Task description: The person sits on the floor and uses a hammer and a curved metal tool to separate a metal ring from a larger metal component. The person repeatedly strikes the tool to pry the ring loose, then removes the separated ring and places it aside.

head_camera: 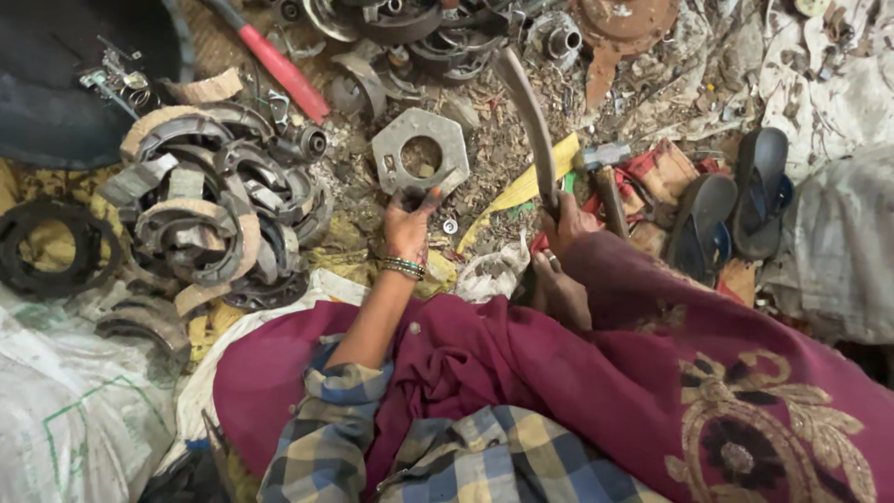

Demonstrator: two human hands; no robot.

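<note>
There are no labels, signs or screens here. The only packaging is sacking. A white woven sack (65, 410) lies crumpled at the lower left, beside the person's knee, with thin green printed lines across its dirty cloth. Another pale grey sack (843, 251), bulging and creased, sits at the right edge next to a pair of dark sandals (731, 210). A small crumpled white plastic bag (492, 273) lies on the floor between the two forearms.
</note>
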